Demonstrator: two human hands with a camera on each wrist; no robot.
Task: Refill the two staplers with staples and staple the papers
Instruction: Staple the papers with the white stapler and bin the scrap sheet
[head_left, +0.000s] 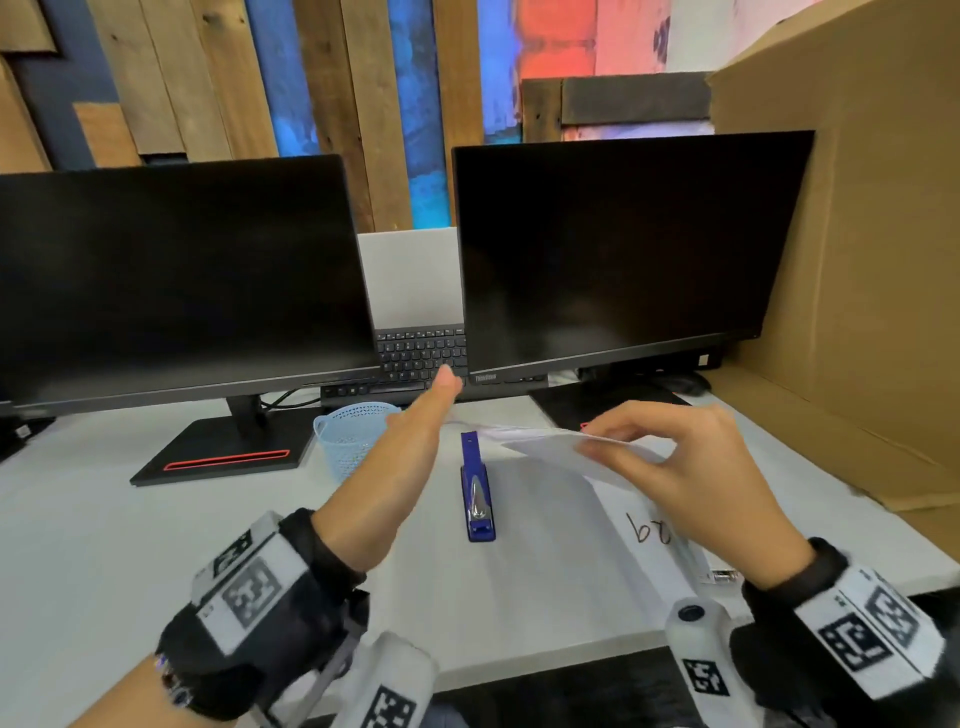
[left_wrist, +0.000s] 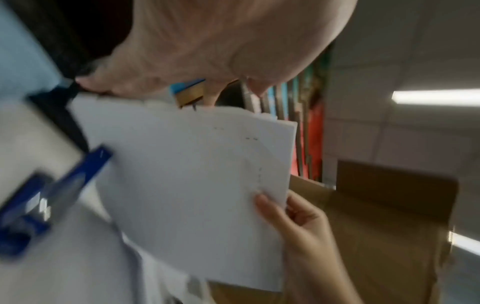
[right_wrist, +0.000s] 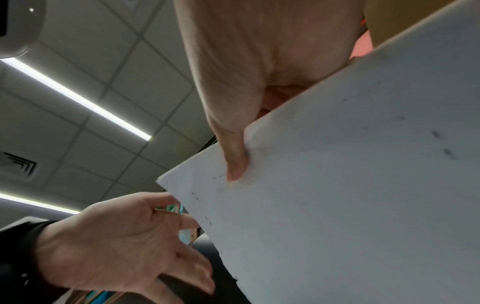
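Paper stack lifted over the desk, blue stapler waiting below

The right hand (head_left: 670, 457) pinches a thin stack of papers (head_left: 550, 448) held above the desk (head_left: 104, 519); the left hand (head_left: 410, 441), fingers straight and holding nothing, reaches toward its 9 o'clock edge. The blue stapler (head_left: 477, 488) lies closed beneath. The sheets look light and floppy, so grip them near the corner to be stapled.
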